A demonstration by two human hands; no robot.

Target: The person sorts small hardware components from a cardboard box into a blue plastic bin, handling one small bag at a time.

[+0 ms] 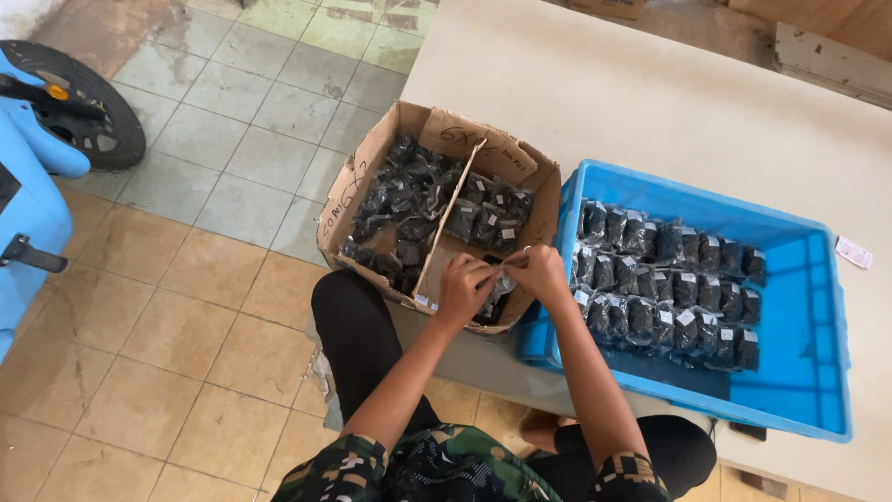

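My left hand and my right hand meet over the near right corner of an open cardboard box. Together they pinch a small clear packet of dark parts, mostly hidden by the fingers. A ring shows on my right hand. The box is split by a cardboard divider and holds several small black packets on both sides. To the right, a blue plastic crate holds several neat rows of similar packets with white labels.
Box and crate sit at the edge of a pale table. A small paper slip lies right of the crate. On the tiled floor to the left stands a light blue scooter with a black wheel. My knees are below the table edge.
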